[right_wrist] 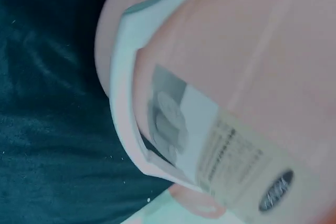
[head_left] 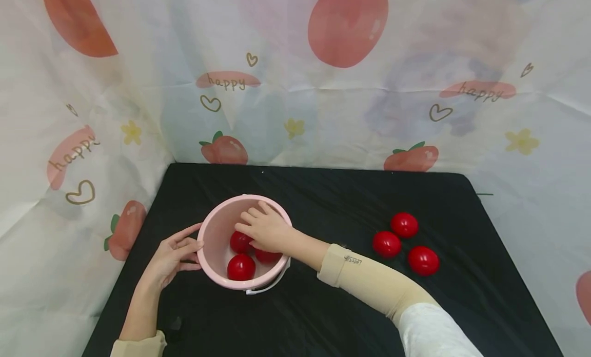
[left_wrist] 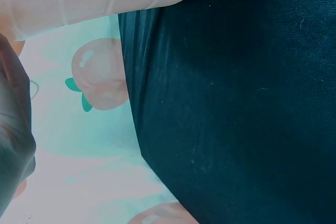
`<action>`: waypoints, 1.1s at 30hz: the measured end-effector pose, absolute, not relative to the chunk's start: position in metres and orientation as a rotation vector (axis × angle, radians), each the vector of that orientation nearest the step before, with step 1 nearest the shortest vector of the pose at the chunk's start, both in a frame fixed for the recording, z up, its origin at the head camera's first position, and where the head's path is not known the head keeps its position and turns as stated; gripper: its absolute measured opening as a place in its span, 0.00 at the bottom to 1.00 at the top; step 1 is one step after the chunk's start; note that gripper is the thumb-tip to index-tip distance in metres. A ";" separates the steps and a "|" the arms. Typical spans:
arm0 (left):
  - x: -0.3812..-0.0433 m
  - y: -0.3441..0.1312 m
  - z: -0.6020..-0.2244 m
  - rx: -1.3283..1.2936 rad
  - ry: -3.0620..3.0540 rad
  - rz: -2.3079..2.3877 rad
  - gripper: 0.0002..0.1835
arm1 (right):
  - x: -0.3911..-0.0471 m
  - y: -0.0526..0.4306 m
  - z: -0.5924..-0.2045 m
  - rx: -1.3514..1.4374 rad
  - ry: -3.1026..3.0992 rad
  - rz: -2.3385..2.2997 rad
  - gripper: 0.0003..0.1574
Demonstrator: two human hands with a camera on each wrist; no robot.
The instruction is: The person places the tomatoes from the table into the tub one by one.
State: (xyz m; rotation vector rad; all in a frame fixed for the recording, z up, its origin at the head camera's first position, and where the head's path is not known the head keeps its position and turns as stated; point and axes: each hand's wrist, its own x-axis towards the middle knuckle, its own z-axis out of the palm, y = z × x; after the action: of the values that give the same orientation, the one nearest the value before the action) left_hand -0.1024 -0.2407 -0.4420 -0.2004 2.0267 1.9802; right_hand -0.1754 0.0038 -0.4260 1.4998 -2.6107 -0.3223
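Note:
A pink bucket [head_left: 210, 259] stands on the black cloth, its mouth toward the head camera. Inside it lie red balls [head_left: 241, 267], three of them visible; the right hand partly covers two. My left hand [head_left: 168, 257] holds the bucket's left side, thumb at the rim and fingers against the outer wall. My right hand [head_left: 267, 230] is inside the mouth with fingers spread, close over the balls, its thumb near one of them. In the right wrist view the bucket's white handle [right_wrist: 122, 77] hangs beside a printed label [right_wrist: 210, 145]; that hand is hidden there.
Three more red balls [head_left: 387, 244] lie grouped on the black-covered table [head_left: 332, 208], right of the bucket. A white curtain printed with fruit, hearts and flowers [head_left: 295, 111] rises behind the table and along both sides.

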 end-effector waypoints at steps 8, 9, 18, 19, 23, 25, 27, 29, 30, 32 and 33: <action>-0.102 -0.241 -0.442 -0.194 2.034 1.973 0.33 | -0.182 0.052 -0.407 1.207 -2.633 -0.013 0.33; -0.102 -0.241 -0.442 -0.192 2.032 1.975 0.33 | -0.184 0.060 -0.405 1.167 -2.632 0.010 0.33; -0.102 -0.240 -0.440 -0.212 2.017 1.978 0.33 | -0.184 0.149 -0.407 0.787 -2.720 0.187 0.35; -0.102 -0.240 -0.440 -0.213 2.018 1.978 0.33 | -0.183 0.159 -0.409 0.750 -2.732 0.200 0.36; -0.102 -0.240 -0.440 -0.217 2.025 1.971 0.33 | -0.176 0.195 -0.417 0.613 -2.774 0.241 0.37; -0.101 -0.240 -0.440 -0.222 2.026 1.970 0.33 | -0.171 0.211 -0.423 0.544 -2.790 0.267 0.38; -0.101 -0.240 -0.441 -0.229 2.027 1.969 0.33 | -0.166 0.227 -0.429 0.461 -2.822 0.297 0.39; -0.101 -0.240 -0.441 -0.230 2.025 1.973 0.33 | -0.160 0.242 -0.435 0.369 -2.860 0.340 0.40; -0.101 -0.240 -0.441 -0.229 2.021 1.976 0.33 | -0.157 0.250 -0.437 0.318 -2.880 0.363 0.41; -0.102 -0.240 -0.441 -0.226 2.016 1.980 0.33 | -0.151 0.264 -0.441 0.223 -2.918 0.403 0.42; -0.102 -0.240 -0.441 -0.226 2.014 1.982 0.33 | -0.147 0.271 -0.443 0.181 -2.932 0.424 0.43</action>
State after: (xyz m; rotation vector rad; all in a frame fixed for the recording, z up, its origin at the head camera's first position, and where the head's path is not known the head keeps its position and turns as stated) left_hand -0.1016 -0.2400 -0.4407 -0.2261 2.0138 1.9820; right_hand -0.1472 0.2708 -0.4435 0.1815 -2.9319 0.4244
